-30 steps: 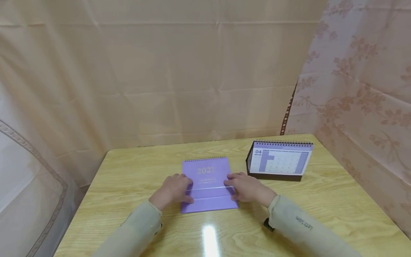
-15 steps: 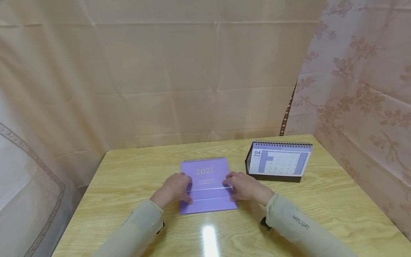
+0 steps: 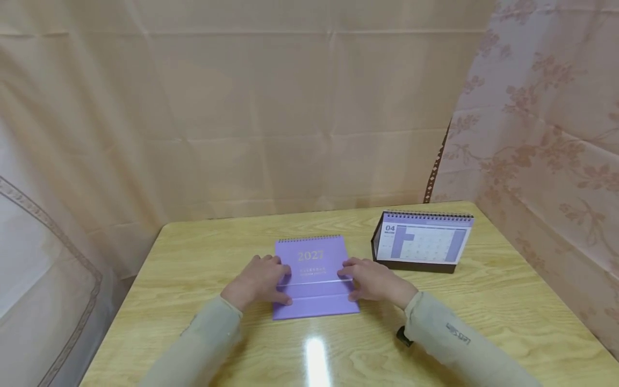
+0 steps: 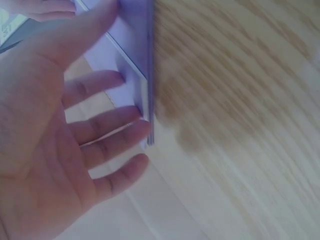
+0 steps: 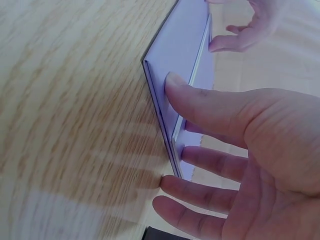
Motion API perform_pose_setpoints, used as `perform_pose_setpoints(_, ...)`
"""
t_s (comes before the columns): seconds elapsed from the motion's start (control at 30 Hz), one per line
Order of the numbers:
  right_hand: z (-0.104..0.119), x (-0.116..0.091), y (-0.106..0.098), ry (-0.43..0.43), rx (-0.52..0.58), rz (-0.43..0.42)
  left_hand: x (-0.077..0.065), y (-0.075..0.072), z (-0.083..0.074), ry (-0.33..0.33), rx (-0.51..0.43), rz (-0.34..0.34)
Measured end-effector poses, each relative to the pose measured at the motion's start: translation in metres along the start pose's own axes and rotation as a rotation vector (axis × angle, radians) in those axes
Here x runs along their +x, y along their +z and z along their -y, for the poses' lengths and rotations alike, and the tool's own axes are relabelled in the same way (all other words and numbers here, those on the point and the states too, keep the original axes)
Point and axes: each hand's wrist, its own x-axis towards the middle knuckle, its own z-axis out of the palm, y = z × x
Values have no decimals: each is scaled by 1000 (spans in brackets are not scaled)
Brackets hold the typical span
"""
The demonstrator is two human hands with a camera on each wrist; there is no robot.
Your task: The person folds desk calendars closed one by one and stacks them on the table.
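A purple desk calendar [image 3: 311,269] with gold 2027 lettering and a wire spiral along its far edge lies folded flat on the table. My left hand [image 3: 258,279] rests on its left side, thumb on the plain lower flap and fingertips on the cover. The left wrist view shows those fingers [image 4: 107,125] spread and nearly straight at the calendar's side edge. On the right side, my right hand [image 3: 374,279] touches it the same way. Its thumb [image 5: 187,92] presses the lower flap in the right wrist view, while two fingers extend past the corner, off the calendar.
To the right, a second desk calendar [image 3: 425,242] stands upright on a dark base, its page showing 04. The wooden table [image 3: 193,247] ends at a beige curtain [image 3: 290,107] behind, with a floral curtain [image 3: 546,134] along the right.
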Motion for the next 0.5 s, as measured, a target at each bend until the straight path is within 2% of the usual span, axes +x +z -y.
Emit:
perform_pose_setpoints(0.1, -2, -1, 0, 7, 5, 7, 0, -1, 2, 0, 13, 21)
perform_pose_setpoints(0.2, -5, -1, 1, 3, 7, 10, 1, -4, 2, 18, 51, 13)
perform_pose_setpoints(0.37, -9, -4, -1, -36, 30, -8, 3, -6, 3, 101, 126, -63)
perform_pose_setpoints(0.5, -15, -11, -10, -106, 80, -18, 4, -6, 3, 179, 100, -140)
